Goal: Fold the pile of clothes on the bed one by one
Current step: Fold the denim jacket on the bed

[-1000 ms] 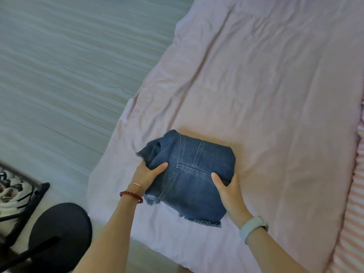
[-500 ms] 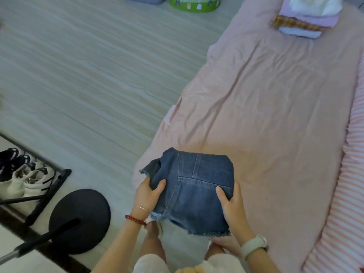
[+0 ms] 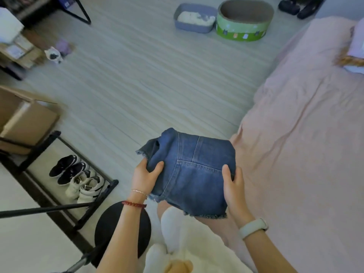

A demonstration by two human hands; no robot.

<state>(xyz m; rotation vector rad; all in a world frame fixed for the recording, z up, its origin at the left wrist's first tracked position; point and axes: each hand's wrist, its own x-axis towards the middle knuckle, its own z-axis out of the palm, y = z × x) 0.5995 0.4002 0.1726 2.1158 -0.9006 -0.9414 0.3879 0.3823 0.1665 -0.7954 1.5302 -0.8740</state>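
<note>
- We can read no brand, label or writing anywhere.
- The folded denim shorts (image 3: 194, 172) are dark blue with pale seams and frayed hems, held in the air over the floor, just beside the pink bed (image 3: 307, 134).
- Our left hand (image 3: 144, 177) grips their left edge, thumb on top; our right hand (image 3: 233, 186) grips the right edge likewise, fingers curled underneath.
- Nearby we see a shoe rack (image 3: 78, 180), a cardboard box (image 3: 25, 119), and a green round box (image 3: 244, 20).

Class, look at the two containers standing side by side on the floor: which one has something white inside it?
The grey rectangular plastic tray, left of the green oval cardboard tub. White material fills its bottom, while the green tub shows only a bare brown interior.
</note>
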